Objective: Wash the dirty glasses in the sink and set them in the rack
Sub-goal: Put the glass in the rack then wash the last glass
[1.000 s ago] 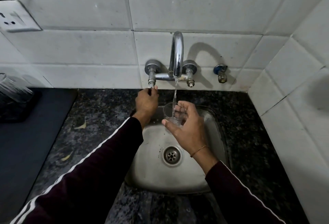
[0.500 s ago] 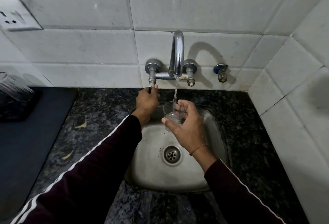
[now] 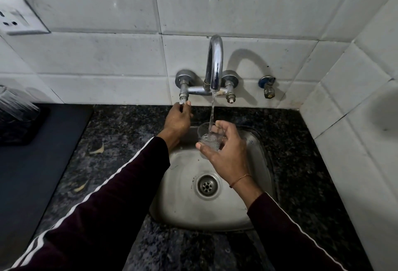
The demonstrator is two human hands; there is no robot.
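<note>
Glass (image 3: 210,136) unmoved (tap running as before)

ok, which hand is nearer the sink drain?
Right. The right hand holds the glass under the running water, above the sink just behind the drain. The left hand is farther back, pinching the left tap valve at the wall.

No readable text, labels, brands or numbers anywhere you're looking. The wall socket plate (image 3: 16,15) at the upper left edge shows only pin holes, no markings. The tap (image 3: 214,64) and the valve (image 3: 268,87) carry no legible stamp. The glass (image 3: 210,136) you hold is plain, no print.
</note>
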